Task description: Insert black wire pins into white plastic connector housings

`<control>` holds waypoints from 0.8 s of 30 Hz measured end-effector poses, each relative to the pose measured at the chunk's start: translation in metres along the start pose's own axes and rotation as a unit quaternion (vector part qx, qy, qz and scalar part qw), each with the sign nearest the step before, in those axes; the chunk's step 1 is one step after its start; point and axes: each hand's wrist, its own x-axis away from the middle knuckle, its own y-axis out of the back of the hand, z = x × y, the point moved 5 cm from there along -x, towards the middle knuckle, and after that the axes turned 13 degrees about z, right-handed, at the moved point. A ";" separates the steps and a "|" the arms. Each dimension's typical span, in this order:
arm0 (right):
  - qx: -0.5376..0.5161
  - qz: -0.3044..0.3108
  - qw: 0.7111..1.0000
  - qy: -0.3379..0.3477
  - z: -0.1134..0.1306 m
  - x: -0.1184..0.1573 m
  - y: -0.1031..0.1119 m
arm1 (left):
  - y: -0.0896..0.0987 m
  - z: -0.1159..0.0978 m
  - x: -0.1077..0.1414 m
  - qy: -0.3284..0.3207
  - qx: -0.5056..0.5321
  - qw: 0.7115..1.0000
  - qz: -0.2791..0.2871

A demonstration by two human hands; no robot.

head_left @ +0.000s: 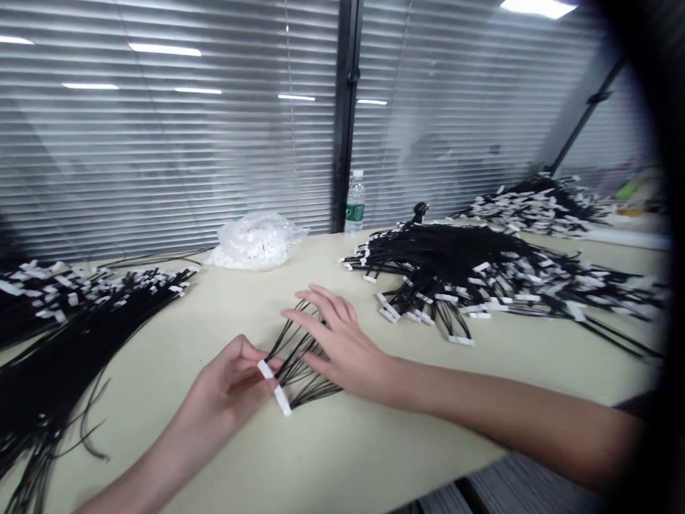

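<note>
A long white connector (pixel 275 387) with several thin black wires (pixel 307 371) fanning out from it is above the pale table, near the middle. The fingers of my left hand (pixel 235 382) are pinched on the connector and the wires beside it. Spread over the same wires, from the right, is my right hand (pixel 340 343). Its fingers are apart and some wires pass beneath and behind them. Whether its fingertips touch the wires is not clear.
Black cable bundles with white connectors lie on the table (pixel 225 307) at the left (pixel 75 350) and right (pixel 460 260), with another pile (pixel 535 203) farther back. A plastic bag of white parts (pixel 260 241) and a bottle (pixel 355 203) stand near the blinds.
</note>
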 end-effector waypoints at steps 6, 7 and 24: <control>-0.356 0.027 0.931 -0.082 -0.063 -0.014 0.003 | 0.003 -0.018 0.005 -0.050 0.162 0.985 0.015; -0.404 0.056 0.909 -0.084 -0.068 -0.016 0.001 | 0.009 -0.018 0.003 -0.053 0.197 0.979 -0.002; -0.299 -0.186 0.914 -0.203 -0.212 0.021 0.133 | 0.056 0.018 -0.014 0.000 0.212 0.953 -0.217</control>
